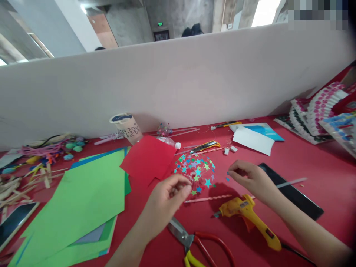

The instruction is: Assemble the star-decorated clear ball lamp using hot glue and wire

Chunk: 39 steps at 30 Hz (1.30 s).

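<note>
Pinching a small blue piece (228, 173) between thumb and fingertips, a person's right hand (251, 178) hangs over a red tabletop (319, 167) in the head camera's view, to the right of a see-through round piece (195, 174) covered in colored stars. The star-covered piece sits on the table between the two hands, nearer the left hand (169, 193), whose thumb and fingers are drawn close together at its near left edge; whether they grip it cannot be told from this angle. A pink striped stick (207, 199) lies just in front of the piece. Nearer the person, a yellow glue gun (244, 211) rests on its side below the right hand, and a metal-headed tool (183, 235) with red and yellow handles lies by the left forearm. A black slab (294, 194) lies partly behind the right forearm, with a translucent stick (293, 182) across it. To the left, a red sheet (151, 157) overlaps a stack of green sheets (91, 189), while a yellow-and-black cutter (205, 146) lies beyond the starred piece, near a clear bottle with a white cap (177, 145)
</note>
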Available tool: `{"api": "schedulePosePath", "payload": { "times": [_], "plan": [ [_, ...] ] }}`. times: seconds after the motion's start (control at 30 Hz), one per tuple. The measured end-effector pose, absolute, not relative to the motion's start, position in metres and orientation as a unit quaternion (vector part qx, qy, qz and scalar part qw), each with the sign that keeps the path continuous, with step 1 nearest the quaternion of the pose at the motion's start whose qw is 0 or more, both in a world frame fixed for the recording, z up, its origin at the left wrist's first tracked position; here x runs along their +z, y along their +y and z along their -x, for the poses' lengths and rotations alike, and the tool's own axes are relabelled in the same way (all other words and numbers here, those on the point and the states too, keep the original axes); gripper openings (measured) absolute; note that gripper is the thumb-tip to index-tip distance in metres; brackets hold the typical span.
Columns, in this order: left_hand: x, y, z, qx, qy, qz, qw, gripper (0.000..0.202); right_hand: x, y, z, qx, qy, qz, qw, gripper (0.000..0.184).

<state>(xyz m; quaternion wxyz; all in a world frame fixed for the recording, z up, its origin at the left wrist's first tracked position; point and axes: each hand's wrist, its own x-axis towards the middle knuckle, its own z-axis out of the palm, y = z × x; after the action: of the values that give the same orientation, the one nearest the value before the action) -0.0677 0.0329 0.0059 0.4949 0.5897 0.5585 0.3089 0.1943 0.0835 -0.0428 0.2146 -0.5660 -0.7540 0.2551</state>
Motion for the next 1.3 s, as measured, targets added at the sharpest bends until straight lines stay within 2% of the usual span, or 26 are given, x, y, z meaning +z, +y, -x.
{"api": "schedulePosePath", "payload": {
  "times": [0.1,0.23,0.57,0.77,0.87,1.03,1.17,1.3],
  "plan": [
    [0.003,0.023,0.048,0.257,0.517,-0.595,0.559,0.019,-0.016,0.061,-0.181,0.365,-0.741,0.502,0.255,0.028],
    [-0.002,0.015,0.027,0.286,0.488,-0.555,0.610,0.021,-0.007,0.039,-0.159,0.435,-0.724,0.455,0.283,0.026],
    [-0.007,-0.007,0.022,0.338,0.534,-0.643,0.432,0.019,-0.015,0.008,-0.145,0.341,-0.759,0.422,0.360,0.012],
    [-0.009,-0.021,0.014,0.346,0.536,-0.591,0.494,0.033,-0.026,-0.009,-0.148,0.228,-0.788,0.409,0.400,0.013],
    [-0.009,-0.028,0.010,0.374,0.521,-0.552,0.532,0.031,-0.034,-0.017,-0.150,0.206,-0.803,0.392,0.400,0.015],
    [-0.013,-0.035,0.006,0.407,0.510,-0.510,0.560,0.021,-0.035,-0.027,-0.151,0.246,-0.784,0.387,0.417,0.020],
    [-0.012,-0.039,0.006,0.364,0.510,-0.548,0.554,0.020,-0.031,-0.026,-0.153,0.321,-0.733,0.429,0.420,0.010],
    [-0.009,-0.040,0.004,0.348,0.527,-0.572,0.524,0.019,-0.031,-0.024,-0.155,0.394,-0.686,0.457,0.407,0.016]
  ]
}}
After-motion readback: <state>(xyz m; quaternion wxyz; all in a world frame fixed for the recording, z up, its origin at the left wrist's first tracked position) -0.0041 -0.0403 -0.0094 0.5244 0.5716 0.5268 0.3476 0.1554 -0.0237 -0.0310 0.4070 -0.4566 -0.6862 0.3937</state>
